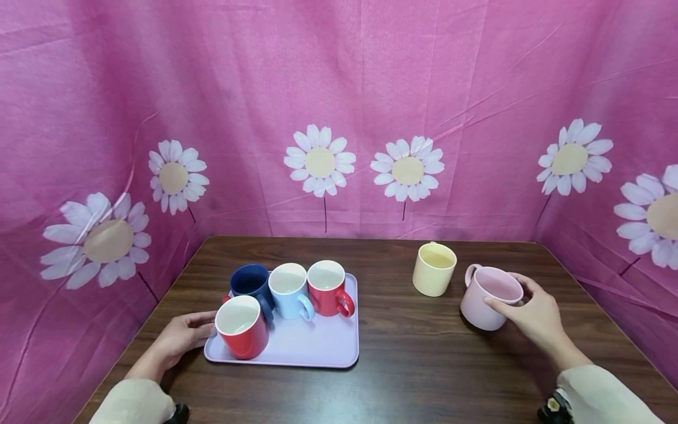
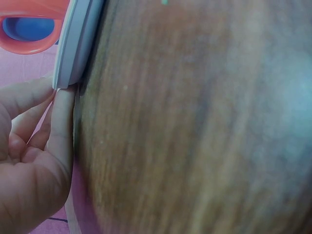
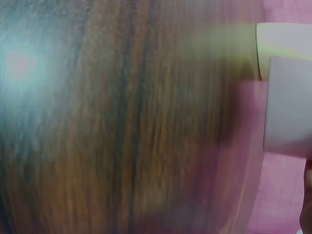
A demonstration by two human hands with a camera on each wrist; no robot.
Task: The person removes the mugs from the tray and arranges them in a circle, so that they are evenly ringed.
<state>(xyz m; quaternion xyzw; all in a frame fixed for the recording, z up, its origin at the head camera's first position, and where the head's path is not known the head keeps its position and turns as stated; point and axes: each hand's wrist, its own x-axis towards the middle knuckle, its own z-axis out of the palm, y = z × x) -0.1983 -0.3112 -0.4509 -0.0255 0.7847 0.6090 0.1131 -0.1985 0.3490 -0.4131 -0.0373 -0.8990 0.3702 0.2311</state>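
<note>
My right hand [image 1: 535, 315] holds a pink mug [image 1: 484, 300] by its rim, thumb at the near side and fingers at the far side. The mug's handle points left, and its base is close over the table. My left hand [image 1: 177, 341] touches the left edge of a lilac tray [image 1: 312, 347] with its fingertips. On that tray stand a dark blue mug [image 1: 250, 281], a light blue mug [image 1: 288, 297], a red mug [image 1: 325, 288] at the back and another red mug [image 1: 245, 333] at the front left. In the left wrist view, fingers [image 2: 61, 122] meet the tray rim [image 2: 73, 53].
A pale yellow mug [image 1: 434, 271] stands on the dark wooden table [image 1: 413, 347], behind and left of the pink mug. Pink cloth [image 1: 339, 76] printed with white daisies encloses the table at the back and sides.
</note>
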